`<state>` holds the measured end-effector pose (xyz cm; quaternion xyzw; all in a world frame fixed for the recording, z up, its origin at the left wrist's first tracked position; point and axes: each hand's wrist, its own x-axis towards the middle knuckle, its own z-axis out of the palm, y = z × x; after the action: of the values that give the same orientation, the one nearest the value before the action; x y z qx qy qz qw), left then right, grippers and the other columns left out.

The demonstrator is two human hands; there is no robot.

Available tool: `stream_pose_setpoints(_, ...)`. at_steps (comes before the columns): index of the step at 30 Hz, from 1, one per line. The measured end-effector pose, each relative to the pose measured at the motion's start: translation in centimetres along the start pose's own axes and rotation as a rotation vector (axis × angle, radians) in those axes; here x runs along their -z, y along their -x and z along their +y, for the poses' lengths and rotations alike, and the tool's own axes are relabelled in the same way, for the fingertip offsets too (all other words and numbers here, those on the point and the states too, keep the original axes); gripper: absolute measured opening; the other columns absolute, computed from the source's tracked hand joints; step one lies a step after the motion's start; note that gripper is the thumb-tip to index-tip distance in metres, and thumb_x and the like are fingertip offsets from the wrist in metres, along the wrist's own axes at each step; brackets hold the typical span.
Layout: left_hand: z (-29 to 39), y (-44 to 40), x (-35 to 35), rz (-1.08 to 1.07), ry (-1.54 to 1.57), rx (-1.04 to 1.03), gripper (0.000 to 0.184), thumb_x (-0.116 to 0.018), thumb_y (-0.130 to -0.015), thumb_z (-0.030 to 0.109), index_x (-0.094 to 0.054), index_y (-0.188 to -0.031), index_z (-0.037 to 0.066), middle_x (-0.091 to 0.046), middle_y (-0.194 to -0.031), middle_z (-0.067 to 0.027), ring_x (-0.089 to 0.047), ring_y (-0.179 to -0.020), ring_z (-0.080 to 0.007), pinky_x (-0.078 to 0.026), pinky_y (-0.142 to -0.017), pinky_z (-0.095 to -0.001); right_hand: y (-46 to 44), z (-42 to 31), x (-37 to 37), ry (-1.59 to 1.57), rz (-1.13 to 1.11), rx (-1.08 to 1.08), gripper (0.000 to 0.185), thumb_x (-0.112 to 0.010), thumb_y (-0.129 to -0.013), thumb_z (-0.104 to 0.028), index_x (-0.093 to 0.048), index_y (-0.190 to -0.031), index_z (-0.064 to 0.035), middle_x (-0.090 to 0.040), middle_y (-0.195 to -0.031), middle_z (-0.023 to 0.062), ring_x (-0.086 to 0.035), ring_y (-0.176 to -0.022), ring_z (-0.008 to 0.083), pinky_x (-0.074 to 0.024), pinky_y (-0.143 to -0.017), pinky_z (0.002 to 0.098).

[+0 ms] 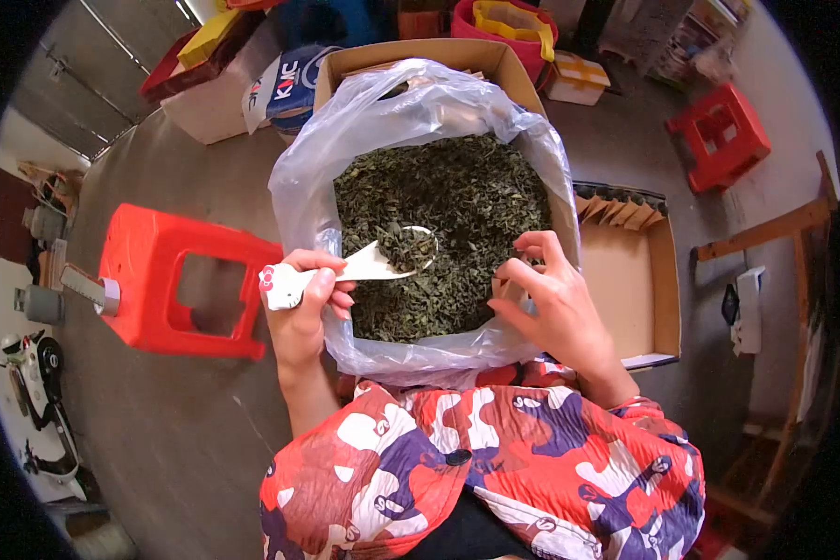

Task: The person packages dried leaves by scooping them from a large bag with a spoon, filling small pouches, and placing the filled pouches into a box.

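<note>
A cardboard box (pixel 499 58) lined with a clear plastic bag (pixel 299 177) holds a heap of dark green dried leaves (pixel 476 187). My left hand (pixel 306 303) is closed around the handle of a white spoon (pixel 366 264) with a cat-face end. The spoon's bowl carries leaves and is over the heap. My right hand (pixel 551 299) is at the right side of the bag opening, its fingers curved and apart, close to the leaves. Nothing shows between its fingers.
A red stool (pixel 135 280) lies on its side at the left. An open, shallow cardboard box (pixel 665 280) is right of the bag. Another red stool (pixel 756 140), a wooden frame (pixel 765 238) and a white box (pixel 579 79) are farther right and back.
</note>
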<state>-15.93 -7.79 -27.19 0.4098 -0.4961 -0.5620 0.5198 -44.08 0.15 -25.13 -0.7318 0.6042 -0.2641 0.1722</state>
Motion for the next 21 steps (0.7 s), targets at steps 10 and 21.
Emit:
stream_pose_setpoints(10, 3.7, -0.2, 0.0, -0.156, -0.021, -0.018, 0.018, -0.060, -0.092, 0.012, -0.065, -0.098, -0.005, -0.069, -0.077, -0.0137, -0.065, -0.060, -0.0132, -0.054, -0.051, -0.0243, -2.8, -1.2, 1.4, -0.225, 0.122, 0.242, 0.021, -0.076, -0.078, -0.002, -0.057, -0.086, -0.0034, -0.056, -0.115, 0.0150, -0.066, -0.095, 0.0297, -0.0541, -0.083, 0.0383)
stream_pose_setpoints(21, 6.6, -2.1, -2.3, -0.284, -0.223, 0.022, 0.012, -0.064, -0.092, 0.006, -0.069, -0.094, -0.005, -0.069, -0.075, -0.0079, -0.065, -0.059, -0.0098, -0.055, -0.052, -0.0244, -4.7, 0.2, -0.5, -0.188, 0.042, 0.390, 0.030, -0.074, -0.077, -0.005, -0.054, -0.098, -0.0050, -0.058, -0.116, 0.0147, -0.063, -0.099, 0.0345, -0.0545, -0.083, 0.0419)
